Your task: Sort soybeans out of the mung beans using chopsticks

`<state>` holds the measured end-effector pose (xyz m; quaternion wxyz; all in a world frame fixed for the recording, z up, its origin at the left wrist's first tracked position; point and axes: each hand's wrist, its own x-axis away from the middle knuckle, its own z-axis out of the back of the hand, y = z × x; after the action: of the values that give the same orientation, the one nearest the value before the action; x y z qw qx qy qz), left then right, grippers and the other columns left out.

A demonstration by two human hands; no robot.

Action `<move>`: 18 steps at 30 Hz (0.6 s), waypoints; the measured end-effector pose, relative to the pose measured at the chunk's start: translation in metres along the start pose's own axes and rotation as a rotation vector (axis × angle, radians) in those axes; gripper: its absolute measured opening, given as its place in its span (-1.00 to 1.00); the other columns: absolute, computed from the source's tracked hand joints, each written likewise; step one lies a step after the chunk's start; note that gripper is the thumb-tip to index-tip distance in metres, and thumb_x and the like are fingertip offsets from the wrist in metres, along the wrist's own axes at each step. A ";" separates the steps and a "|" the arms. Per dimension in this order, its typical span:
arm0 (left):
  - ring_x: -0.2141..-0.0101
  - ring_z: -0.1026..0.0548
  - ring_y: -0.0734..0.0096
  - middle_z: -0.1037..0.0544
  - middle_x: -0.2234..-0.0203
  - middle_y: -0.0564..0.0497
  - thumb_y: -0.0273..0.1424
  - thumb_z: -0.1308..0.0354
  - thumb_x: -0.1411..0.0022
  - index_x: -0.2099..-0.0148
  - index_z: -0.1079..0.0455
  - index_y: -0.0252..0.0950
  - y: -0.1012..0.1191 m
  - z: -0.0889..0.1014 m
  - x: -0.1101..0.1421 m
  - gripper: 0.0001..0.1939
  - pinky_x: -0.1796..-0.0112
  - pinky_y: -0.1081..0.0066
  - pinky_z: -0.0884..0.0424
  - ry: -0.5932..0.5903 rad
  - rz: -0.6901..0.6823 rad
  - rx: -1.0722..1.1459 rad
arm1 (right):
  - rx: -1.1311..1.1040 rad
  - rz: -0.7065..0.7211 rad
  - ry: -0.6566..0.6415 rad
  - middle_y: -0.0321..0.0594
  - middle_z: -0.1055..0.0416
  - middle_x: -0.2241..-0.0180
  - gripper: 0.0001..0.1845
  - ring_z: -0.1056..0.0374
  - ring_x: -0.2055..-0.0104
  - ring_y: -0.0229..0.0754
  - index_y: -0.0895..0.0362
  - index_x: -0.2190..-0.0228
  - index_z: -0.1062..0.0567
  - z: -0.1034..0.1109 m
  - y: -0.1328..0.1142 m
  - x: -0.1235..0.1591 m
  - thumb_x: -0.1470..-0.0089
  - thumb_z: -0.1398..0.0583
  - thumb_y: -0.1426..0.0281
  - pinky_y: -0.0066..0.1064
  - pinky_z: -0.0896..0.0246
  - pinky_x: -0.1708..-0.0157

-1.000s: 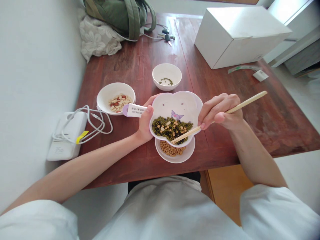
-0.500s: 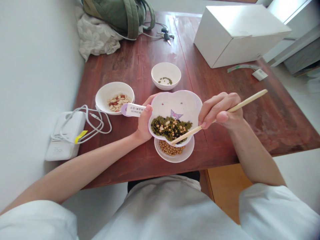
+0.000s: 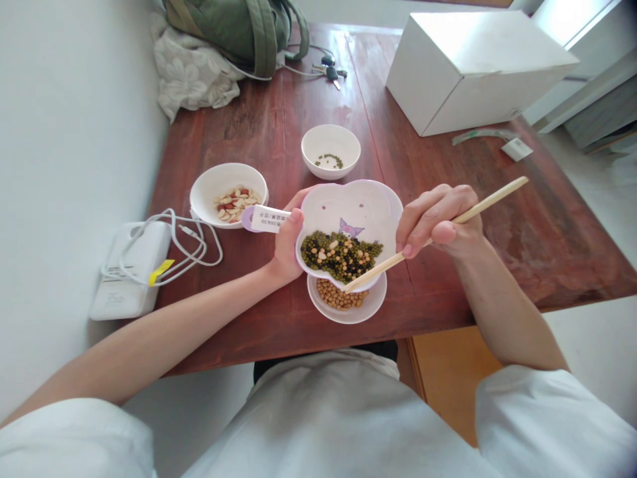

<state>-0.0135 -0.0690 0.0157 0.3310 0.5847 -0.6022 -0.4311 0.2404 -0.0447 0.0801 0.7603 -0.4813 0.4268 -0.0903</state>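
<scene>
My left hand grips a white and lilac bowl by its left side, near a labelled handle. The bowl is tilted toward me, and green, black and yellow beans lie at its lower side. Closed round a pair of wooden chopsticks, my right hand holds their tips at the bowl's near rim. Partly hidden under that bowl is a white bowl of soybeans.
A white bowl with peanuts stands at left; another bowl holds a few green beans. A power bank with a cable lies by the wall. Farther back are a green bag, keys and a white box.
The chopstick tips have shifted very slightly right and down along the bowl's near rim. The left hand and the tilted bowl look unmoved.
</scene>
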 end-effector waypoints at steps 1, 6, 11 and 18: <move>-0.38 -0.50 -0.37 -0.79 0.03 -0.10 0.31 -0.26 -0.19 0.01 -0.65 -0.04 0.000 0.000 0.000 -0.39 -0.17 -0.19 -0.63 0.001 0.003 -0.007 | 0.004 -0.002 0.001 -0.09 -0.70 0.46 -0.55 -0.57 0.53 -0.25 0.15 0.40 -0.81 0.000 0.000 0.000 -0.38 -0.37 0.09 -0.51 -0.40 0.56; -0.37 -0.51 -0.36 -0.79 0.02 -0.12 0.28 -0.26 -0.22 0.00 -0.67 -0.08 0.000 0.000 0.000 -0.39 -0.20 -0.17 -0.62 -0.014 -0.007 0.010 | 0.013 -0.004 0.022 -0.08 -0.69 0.48 -0.52 -0.56 0.56 -0.25 0.16 0.44 -0.80 -0.001 0.000 -0.001 -0.38 -0.38 0.08 -0.51 -0.38 0.59; -0.34 -0.56 -0.32 -0.78 -0.02 -0.13 0.15 -0.27 -0.31 0.04 -0.70 -0.10 -0.003 0.001 -0.001 -0.52 -0.19 -0.10 -0.65 -0.052 -0.078 0.080 | 0.008 0.004 0.020 -0.10 -0.70 0.47 -0.53 -0.59 0.53 -0.26 0.17 0.43 -0.79 -0.004 -0.001 -0.002 -0.39 -0.37 0.10 -0.54 -0.39 0.57; -0.35 -0.55 -0.36 -0.78 -0.01 -0.17 0.22 -0.30 -0.24 0.03 -0.69 -0.12 -0.004 0.000 -0.001 -0.44 -0.18 -0.10 -0.67 -0.023 -0.064 0.066 | 0.052 0.014 0.092 -0.11 -0.64 0.51 -0.40 -0.49 0.57 -0.27 0.14 0.50 -0.76 0.004 0.003 0.006 -0.41 -0.31 -0.01 -0.46 -0.31 0.62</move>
<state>-0.0116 -0.0676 0.0124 0.2910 0.6092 -0.6008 -0.4280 0.2460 -0.0440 0.0753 0.7527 -0.4537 0.4622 -0.1182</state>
